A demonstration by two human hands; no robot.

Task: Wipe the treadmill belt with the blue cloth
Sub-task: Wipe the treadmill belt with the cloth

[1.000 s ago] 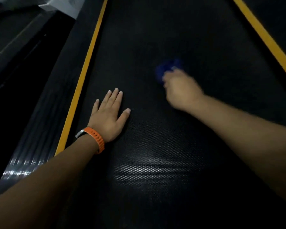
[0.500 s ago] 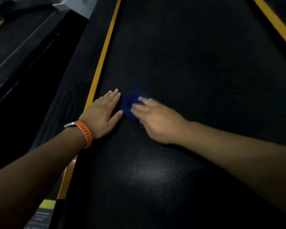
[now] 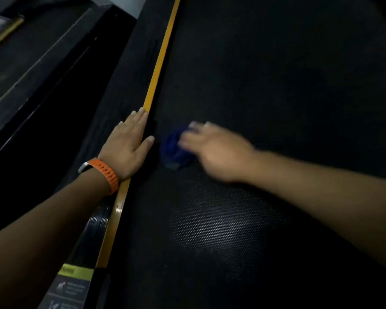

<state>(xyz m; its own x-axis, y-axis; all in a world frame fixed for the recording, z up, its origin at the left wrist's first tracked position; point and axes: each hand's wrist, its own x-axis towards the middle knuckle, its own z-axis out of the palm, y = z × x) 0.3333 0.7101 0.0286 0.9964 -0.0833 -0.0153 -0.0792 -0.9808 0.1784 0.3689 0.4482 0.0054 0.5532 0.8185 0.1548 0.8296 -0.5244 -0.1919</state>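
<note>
While our right hand (image 3: 212,150), fingers straight, presses the blue cloth (image 3: 173,150) at left edge of the treadmill belt (image 3: 276,74), the rest lies rightward; left hand (image 3: 127,146) flat.

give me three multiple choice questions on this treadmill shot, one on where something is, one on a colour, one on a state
1. Where does the blue cloth lie? A) on the treadmill belt, partly under the right hand B) hanging from a handlebar C) draped over the left wrist
2. What colour is the wristband? A) green B) orange C) white
3. How is the left hand? A) clenched in a fist B) pinching the cloth C) flat, fingers straight, across the yellow strip
Answers: 1 A, it shows on the belt by the right hand's fingers; 2 B, the band is plainly orange; 3 C, its palm lies down on the strip.
</note>
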